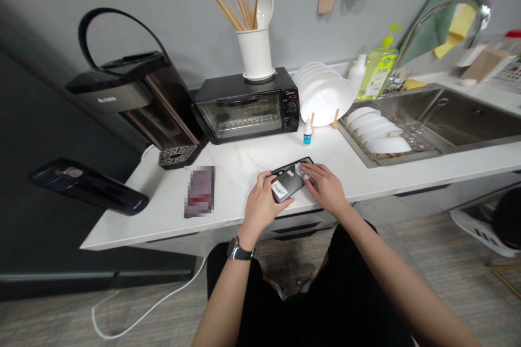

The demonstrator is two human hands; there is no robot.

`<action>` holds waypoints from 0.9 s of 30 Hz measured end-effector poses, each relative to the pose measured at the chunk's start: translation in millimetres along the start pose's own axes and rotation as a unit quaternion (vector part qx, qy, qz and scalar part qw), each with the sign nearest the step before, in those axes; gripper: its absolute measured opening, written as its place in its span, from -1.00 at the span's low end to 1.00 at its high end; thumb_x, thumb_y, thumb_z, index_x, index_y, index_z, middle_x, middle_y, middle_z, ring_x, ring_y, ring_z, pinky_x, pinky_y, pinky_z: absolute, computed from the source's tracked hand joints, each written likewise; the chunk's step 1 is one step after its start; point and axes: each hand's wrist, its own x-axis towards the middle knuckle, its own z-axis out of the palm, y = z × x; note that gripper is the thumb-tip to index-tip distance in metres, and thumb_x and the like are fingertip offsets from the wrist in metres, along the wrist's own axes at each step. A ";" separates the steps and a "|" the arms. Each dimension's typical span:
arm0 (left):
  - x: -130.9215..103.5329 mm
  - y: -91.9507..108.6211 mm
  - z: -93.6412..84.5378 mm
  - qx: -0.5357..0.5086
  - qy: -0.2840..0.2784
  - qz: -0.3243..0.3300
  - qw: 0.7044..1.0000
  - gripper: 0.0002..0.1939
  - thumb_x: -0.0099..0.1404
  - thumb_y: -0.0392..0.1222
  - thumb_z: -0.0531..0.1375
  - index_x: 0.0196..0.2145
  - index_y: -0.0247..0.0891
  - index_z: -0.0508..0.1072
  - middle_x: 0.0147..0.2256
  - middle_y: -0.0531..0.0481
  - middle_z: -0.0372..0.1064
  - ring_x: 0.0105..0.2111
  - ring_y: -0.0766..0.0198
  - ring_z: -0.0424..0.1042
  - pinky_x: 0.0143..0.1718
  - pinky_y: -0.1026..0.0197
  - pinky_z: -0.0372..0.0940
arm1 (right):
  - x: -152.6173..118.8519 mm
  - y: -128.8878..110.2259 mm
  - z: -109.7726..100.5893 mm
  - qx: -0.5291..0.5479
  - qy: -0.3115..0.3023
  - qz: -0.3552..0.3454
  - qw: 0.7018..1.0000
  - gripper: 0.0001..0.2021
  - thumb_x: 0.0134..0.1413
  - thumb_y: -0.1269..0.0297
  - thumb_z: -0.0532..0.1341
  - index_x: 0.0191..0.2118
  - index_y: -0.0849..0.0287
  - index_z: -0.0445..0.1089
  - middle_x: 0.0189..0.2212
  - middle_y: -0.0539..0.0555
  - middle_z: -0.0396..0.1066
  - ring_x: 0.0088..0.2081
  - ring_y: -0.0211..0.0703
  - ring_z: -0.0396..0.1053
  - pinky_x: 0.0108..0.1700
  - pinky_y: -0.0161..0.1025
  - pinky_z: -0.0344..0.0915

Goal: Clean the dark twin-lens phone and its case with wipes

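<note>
A dark smartphone (pixel 290 183) lies at a slant on the white counter, near its front edge. White stickers, one with a barcode, show on its upper face. My left hand (pixel 262 201) is closed on the phone's left end, thumb along the near edge and fingers at the far edge. At the right end, my right hand (pixel 324 187) presses a crumpled white tissue (pixel 300 170) against the surface, fingers together over it. Part of the tissue is hidden beneath those fingers. Behind the phone stands a small white bottle (pixel 307 134) with a blue label.
A blurred purplish flat object (pixel 200 192) lies left of my hands, with a dark thermos (pixel 89 187) farther left. At the back are a drink dispenser (pixel 142 102), a toaster oven (pixel 248 111) and plates (pixel 328 102). The sink (pixel 459 119) is at right.
</note>
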 end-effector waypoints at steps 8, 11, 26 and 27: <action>1.8 1.7 -1.4 -0.008 -0.003 0.014 1.000 -0.29 0.13 0.07 0.47 0.14 -0.17 0.32 0.12 -0.12 0.32 0.09 0.00 0.46 0.17 -0.04 0.40 | 9.5 5.1 4.8 -0.121 -0.001 0.043 0.992 -0.59 0.37 0.43 0.02 0.20 0.33 0.45 0.21 0.23 0.45 0.29 0.14 0.31 0.34 0.07 0.27; 2.7 2.9 -2.2 -0.015 -0.008 0.008 1.000 -0.29 0.13 0.08 0.46 0.14 -0.16 0.34 0.11 -0.12 0.31 0.08 0.00 0.46 0.15 -0.04 0.41 | 15.6 -8.2 14.6 -0.107 -0.018 0.050 0.993 -0.56 0.45 0.32 -0.02 0.27 0.38 0.37 0.27 0.31 0.37 0.33 0.16 0.28 0.35 0.13 0.24; -0.4 2.0 0.5 -0.046 -0.008 -0.051 0.998 0.07 0.19 -0.11 0.41 0.45 -0.20 -0.14 0.15 -0.24 0.38 0.12 -0.06 0.47 0.11 -0.05 0.41 | -36.3 -57.3 14.7 -0.089 -0.067 -0.038 0.993 -0.53 0.49 0.32 -0.04 0.40 0.19 0.21 0.39 0.13 0.22 0.43 0.06 0.11 0.42 0.18 0.08; 0.5 3.6 -0.1 -0.050 -0.004 -0.060 0.997 0.13 0.13 -0.05 0.46 0.45 -0.19 -0.12 0.13 -0.22 0.41 0.11 -0.07 0.48 0.10 -0.06 0.42 | -36.7 -48.0 12.2 -0.103 -0.057 -0.022 0.993 -0.52 0.48 0.36 -0.06 0.41 0.19 0.20 0.39 0.13 0.21 0.43 0.06 0.10 0.41 0.18 0.10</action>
